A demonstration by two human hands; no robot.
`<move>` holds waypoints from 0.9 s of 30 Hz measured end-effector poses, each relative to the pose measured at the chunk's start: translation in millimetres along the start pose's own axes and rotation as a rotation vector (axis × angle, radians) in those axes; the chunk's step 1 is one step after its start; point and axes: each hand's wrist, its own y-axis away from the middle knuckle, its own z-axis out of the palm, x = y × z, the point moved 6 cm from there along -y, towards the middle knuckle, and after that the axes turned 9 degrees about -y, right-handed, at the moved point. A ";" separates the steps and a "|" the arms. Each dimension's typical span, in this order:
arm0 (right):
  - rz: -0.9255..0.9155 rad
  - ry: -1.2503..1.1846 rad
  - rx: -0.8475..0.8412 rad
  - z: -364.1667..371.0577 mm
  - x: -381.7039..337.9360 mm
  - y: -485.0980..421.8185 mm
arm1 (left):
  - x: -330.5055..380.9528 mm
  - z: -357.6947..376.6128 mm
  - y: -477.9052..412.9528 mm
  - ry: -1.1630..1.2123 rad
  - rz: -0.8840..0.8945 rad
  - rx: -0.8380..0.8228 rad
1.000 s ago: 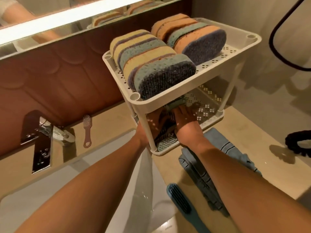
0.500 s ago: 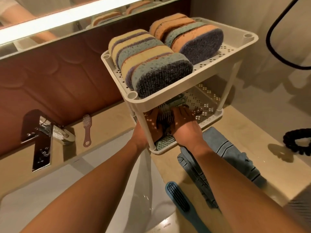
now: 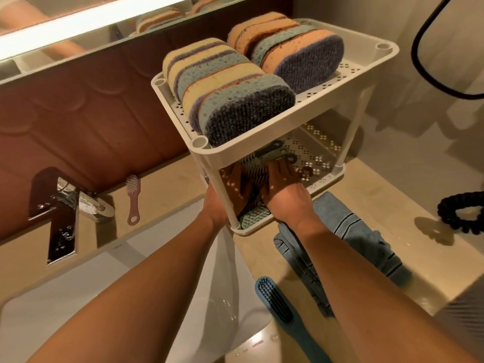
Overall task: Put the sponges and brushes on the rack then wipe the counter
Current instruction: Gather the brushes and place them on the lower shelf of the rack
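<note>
While both arms reach straight under the rack's (image 3: 314,115) top shelf, the right hand (image 3: 284,186) lies flat, fingers straight, on bunched brushes (image 3: 255,171); the left hand's (image 3: 231,184) hold is hidden. Eight sponges (image 3: 235,100) stand above, two rows of four. On the desk (image 3: 366,205), one blue brush (image 3: 277,302) lies at six o'clock and one pink brush (image 3: 133,197) at nine.

Both forearms bare — L hand (image 3: 231,186) & R hand (image 3: 282,187) bare too, w/ light speckles.

White two-tier plastic rack (image 3: 314,108): multicoloured layered sponges (image 3: 235,100) stand on edge atop; dark bristled brushes (image 3: 255,169) lie on its lower tier.
</note>
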 end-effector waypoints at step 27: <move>0.000 0.069 -0.076 7.8 5.5 -3.5 | 4.2 1.5 -0.3 -0.099 0.024 -0.084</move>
